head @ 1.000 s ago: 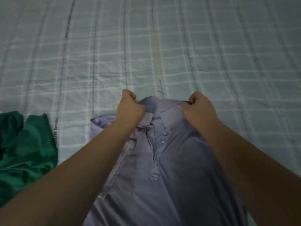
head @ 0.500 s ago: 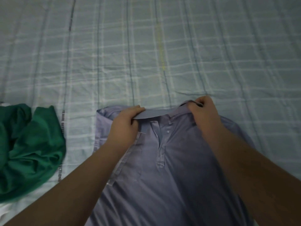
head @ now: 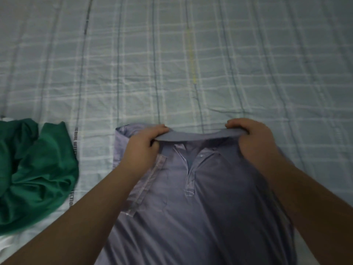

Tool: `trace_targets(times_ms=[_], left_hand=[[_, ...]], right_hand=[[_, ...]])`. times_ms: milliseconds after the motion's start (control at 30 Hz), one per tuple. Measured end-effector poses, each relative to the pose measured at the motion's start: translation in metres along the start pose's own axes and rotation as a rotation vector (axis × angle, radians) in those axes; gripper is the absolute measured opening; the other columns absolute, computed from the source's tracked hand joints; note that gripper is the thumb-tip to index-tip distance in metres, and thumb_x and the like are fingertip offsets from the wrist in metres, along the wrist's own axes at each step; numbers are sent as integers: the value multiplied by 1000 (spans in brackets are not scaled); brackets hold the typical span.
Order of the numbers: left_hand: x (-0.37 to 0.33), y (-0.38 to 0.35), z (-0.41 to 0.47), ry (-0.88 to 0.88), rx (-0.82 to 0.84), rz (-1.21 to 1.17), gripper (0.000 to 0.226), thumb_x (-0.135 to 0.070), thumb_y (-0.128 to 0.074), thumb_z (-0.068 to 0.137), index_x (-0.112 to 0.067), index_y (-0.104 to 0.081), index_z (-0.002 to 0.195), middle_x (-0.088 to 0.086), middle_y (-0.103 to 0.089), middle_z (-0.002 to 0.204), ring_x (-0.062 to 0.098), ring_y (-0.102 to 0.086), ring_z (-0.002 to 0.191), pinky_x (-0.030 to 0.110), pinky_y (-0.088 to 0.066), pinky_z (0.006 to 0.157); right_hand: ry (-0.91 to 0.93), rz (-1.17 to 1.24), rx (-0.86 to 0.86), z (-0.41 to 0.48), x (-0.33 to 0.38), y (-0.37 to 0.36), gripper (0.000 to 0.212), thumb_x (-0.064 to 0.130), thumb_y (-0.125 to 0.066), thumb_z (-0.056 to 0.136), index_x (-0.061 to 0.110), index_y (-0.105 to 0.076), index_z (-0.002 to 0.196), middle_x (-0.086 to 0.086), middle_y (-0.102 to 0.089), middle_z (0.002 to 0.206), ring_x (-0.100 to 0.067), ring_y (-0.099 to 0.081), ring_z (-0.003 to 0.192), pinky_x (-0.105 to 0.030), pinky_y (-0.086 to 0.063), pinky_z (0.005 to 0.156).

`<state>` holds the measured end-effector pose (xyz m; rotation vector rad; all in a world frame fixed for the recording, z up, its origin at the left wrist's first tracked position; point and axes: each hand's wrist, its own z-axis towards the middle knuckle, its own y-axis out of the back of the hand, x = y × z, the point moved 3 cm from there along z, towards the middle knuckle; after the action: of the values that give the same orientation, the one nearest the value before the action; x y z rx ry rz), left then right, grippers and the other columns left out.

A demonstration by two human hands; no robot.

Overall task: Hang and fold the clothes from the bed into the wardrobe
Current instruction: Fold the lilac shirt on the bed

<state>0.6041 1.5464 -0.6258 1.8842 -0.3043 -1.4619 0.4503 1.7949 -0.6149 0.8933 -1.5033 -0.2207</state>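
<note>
Hands have spread apart, left hand [head: 142, 148] and right hand [head: 254, 144] pinching the shirt [head: 200, 217] collar (pointing away, lengthwise).

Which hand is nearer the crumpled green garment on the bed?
Left. The left hand grips the lavender shirt's collar just right of the crumpled green garment; the right hand grips the collar's far end.

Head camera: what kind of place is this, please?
Most likely a bedroom, seen over a bed. A checked bedsheet fills the view. Both hands, left hand and right hand, hold the collar of a lilac shirt spread on it, and a crumpled green garment lies beside it.
</note>
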Motion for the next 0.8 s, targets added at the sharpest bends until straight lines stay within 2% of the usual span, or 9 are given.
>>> trace_targets(times_ms=[33,100,167,233,333,433,567,667,800], left_hand=[[3,0,-5,-74,60,47,55,19,-54,80,-8,-68,125,3,-60,136,14,-51,128,11,-27,111],[8,-4,-13,-188,197,167,60,21,-56,79,-4,-61,133,14,-51,145,24,-40,138,25,-23,117],[13,-11,-17,-225,305,280,63,18,-55,81,-4,-53,140,19,-41,152,33,-29,146,36,-19,120],[18,-16,-21,-208,366,403,67,9,-53,85,-8,-42,149,19,-30,158,35,-20,150,39,-14,122],[23,-21,-29,-182,374,639,73,-22,-49,89,-15,-24,157,10,-17,165,29,-9,154,44,-4,125],[9,-28,-36,-226,251,617,76,-39,-43,88,-11,-27,157,10,-22,164,26,-10,153,48,-8,124],[4,-54,-43,-180,286,715,76,-61,-14,98,-16,-15,160,9,-14,166,26,-7,154,49,-9,124],[10,-61,-44,-119,327,790,81,-65,1,93,-19,-8,160,6,-10,167,24,-4,154,46,-3,124],[-12,-65,-44,-68,247,748,75,-56,-15,97,-12,-31,155,14,-30,161,32,-22,151,52,-13,122]], right_hand=[[165,-151,95,-7,-4,3,46,7,-47,72,17,-74,109,7,-65,117,-4,-54,116,-8,-29,107],[360,-437,275,-22,-22,6,54,6,-51,81,10,-60,134,-1,-54,140,-13,-41,135,-20,-19,116],[368,-599,425,-32,-41,4,65,1,-56,86,14,-43,148,-2,-35,156,-20,-24,148,-27,-12,121],[329,-676,493,-40,-51,-2,69,7,-52,89,17,-28,153,1,-19,161,-22,-12,152,-32,-9,124],[378,-767,344,-48,-49,-7,77,17,-44,76,7,-34,152,-11,-27,161,-31,-20,151,-41,-15,123],[394,-721,157,-53,-43,-16,72,29,-41,83,0,-37,149,-18,-30,159,-34,-24,149,-48,-23,121],[286,-818,201,-65,-55,-37,76,50,-24,97,1,-24,154,-17,-21,162,-31,-19,151,-49,-19,122],[267,-825,220,-66,-61,-42,74,50,-28,101,2,-18,156,-16,-15,164,-30,-14,152,-46,-12,124],[284,-561,158,-71,-52,-19,59,31,-40,98,1,-39,149,-17,-37,156,-32,-31,146,-46,-23,121]])
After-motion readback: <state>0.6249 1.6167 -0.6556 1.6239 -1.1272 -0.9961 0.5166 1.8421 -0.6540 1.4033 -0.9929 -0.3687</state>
